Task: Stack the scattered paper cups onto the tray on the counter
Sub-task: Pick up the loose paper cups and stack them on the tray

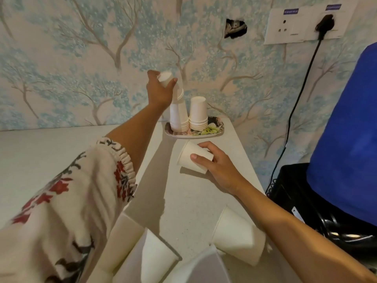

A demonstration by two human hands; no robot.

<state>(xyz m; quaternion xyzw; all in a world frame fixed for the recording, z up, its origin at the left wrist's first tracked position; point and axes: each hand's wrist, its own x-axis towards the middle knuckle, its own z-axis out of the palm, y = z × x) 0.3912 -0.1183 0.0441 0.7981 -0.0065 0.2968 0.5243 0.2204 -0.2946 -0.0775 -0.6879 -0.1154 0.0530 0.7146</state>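
**A:** What does the head view show on the far side?

**B:** A floral tray [214, 134] sits at the far end of the white desk [183, 201], close to the tree-patterned wall [81, 58]. Two stacks of upside-down paper cups stand on it. The left stack [179, 115] is taller and leans; the right stack [198, 114] is shorter and upright, just beside it.

**A:** And the left hand?

**B:** The left hand [160, 89] is raised at the top of the left stack, fingers curled around one white cup [164, 78], held base up. Whether that cup already sits on the stack I cannot tell. A loose white sleeve [71, 201] with red and dark flowers covers the arm up to the forearm.

**A:** The right hand?

**B:** The right hand [214, 162] is lower, just near of the tray, with thumb and fingers closed on a cup lying on its side [192, 158], its open mouth turned left. That cup touches the desk.

**A:** Any more cups?

**B:** Yes, at the near edge. One tipped cup [236, 237] lies under the right forearm, another [155, 256] lies left of it, and parts of more white cups show at the bottom edge, too cropped to count.

**A:** What is on the right?

**B:** A big blue container [346, 129] stands on a black appliance [306, 201]. A black cable [293, 111] runs up to a plug in the white socket panel [302, 25] on the wall.
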